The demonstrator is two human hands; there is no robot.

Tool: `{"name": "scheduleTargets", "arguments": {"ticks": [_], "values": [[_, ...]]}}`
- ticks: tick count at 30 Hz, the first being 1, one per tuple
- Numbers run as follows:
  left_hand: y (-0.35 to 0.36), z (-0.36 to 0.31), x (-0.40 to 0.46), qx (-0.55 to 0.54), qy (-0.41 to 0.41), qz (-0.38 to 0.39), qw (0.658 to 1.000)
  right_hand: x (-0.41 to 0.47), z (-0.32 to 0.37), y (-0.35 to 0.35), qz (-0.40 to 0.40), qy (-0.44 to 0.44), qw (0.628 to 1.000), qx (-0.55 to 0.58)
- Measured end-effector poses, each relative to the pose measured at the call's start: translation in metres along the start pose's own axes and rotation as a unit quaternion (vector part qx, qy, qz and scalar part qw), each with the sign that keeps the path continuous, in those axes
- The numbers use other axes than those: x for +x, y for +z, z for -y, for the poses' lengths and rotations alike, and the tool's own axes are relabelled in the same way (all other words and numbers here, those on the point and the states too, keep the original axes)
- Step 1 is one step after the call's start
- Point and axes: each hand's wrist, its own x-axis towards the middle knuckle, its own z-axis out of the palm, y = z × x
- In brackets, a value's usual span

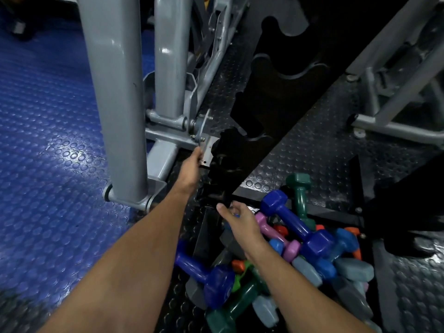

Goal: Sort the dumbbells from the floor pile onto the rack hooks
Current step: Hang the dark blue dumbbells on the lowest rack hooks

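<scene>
No readable text, label or number shows on anything here.

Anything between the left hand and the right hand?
Head view: the black rack's lower upright, dark and hard to make out, stands between the left hand and right hand.

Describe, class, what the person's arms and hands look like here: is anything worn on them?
Both forearms are bare, with no sleeves in view. The left hand and right hand wear no gloves, and no watch, band or ring shows on either.
</scene>
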Motion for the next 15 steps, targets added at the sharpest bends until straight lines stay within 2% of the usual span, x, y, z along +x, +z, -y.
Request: {"name": "scheduleTargets", "arguments": {"ticks": [3, 4, 6, 7, 10, 12, 15], "values": [[-0.013, 0.022, -0.019, -0.014, -0.01, -0.087, 0.996, -0.021, -0.009, -0.028, -0.024, -0.031, 0.996, -0.086], [-0.017, 0.033, -0.023, 0.026, -0.003, -0.116, 0.993, -0.028, -0.013, -0.04, -0.042, -0.045, 0.991, -0.116], [-0.014, 0.05, -0.042, 0.143, 0.035, -0.182, 0.972, -0.042, -0.019, -0.068, -0.083, -0.082, 0.982, -0.151], [-0.006, 0.055, -0.057, 0.164, 0.06, -0.222, 0.959, -0.049, -0.021, -0.082, -0.103, -0.098, 0.977, -0.16], [0.027, 0.06, -0.11, 0.13, 0.134, -0.325, 0.927, -0.069, -0.024, -0.122, -0.164, -0.134, 0.953, -0.218], [0.045, 0.072, -0.133, 0.135, 0.146, -0.332, 0.922, -0.078, -0.028, -0.144, -0.198, -0.132, 0.937, -0.255], [0.068, 0.091, -0.15, 0.154, 0.114, -0.294, 0.936, -0.087, -0.037, -0.17, -0.216, -0.147, 0.919, -0.295]]}}
